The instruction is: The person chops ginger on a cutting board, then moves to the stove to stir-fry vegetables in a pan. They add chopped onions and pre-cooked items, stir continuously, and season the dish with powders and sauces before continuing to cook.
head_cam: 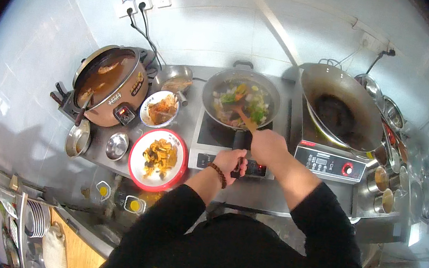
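Observation:
My left hand (230, 163), with a beaded bracelet at its wrist, is closed round the black handle (241, 141) of a frying pan (206, 107). The pan sits over an induction cooker (208, 133). In my right hand (268, 146) is a wooden spatula (247, 120); its blade is down among the food and blurred. Chopped green vegetables (258, 114) and pale and orange pieces fill the pan. Left of the pan, a red-rimmed white bowl (134, 168) holds yellow-brown food pieces (161, 155).
A large brown electric cooker (110, 115) with dark broth stands at the left, near a patterned bowl (142, 115) of meat and a small metal bowl (117, 146). At the right, a big wok (365, 112) rests on another induction cooker (329, 164), beside metal containers (383, 201).

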Demonstrator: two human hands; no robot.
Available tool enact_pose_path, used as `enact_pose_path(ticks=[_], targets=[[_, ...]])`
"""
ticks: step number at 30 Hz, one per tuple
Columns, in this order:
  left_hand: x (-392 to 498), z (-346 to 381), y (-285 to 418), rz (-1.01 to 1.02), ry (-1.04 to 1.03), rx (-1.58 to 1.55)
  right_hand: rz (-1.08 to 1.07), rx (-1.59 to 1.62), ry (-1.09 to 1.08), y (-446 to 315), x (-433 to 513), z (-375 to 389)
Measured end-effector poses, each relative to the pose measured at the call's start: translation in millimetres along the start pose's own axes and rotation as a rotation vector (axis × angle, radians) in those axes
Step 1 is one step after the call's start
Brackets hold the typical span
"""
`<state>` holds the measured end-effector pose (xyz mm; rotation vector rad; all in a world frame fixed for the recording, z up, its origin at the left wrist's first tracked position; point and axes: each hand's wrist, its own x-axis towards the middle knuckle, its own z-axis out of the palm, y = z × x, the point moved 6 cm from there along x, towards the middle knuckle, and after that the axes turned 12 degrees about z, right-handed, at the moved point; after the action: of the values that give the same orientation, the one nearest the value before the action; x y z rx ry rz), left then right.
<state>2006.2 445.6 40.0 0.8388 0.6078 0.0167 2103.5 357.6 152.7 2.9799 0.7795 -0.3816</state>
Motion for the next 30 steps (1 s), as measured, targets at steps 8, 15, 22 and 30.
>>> enact_pose_path(ticks=[8, 15, 22, 30], targets=[[-2.2, -4.1, -11.5, -0.027, 0.009, -0.044, 0.010, -0.049, -0.040, 5.1, -0.5, -6.6], [-47.9, -11.0, 4.3, 0.035, -0.117, 0.373, 0.115, 0.097, -0.095, 30.3, -31.3, -12.7], [-78.3, -32.3, 4.3, -0.109, -0.027, 0.167, 0.077, 0.151, 0.144, 49.1, -55.8, 0.9], [-30.2, -18.8, 17.1, 0.013, -0.136, 0.185, -0.005, 0.133, 0.069, 27.5, -42.6, -4.1]])
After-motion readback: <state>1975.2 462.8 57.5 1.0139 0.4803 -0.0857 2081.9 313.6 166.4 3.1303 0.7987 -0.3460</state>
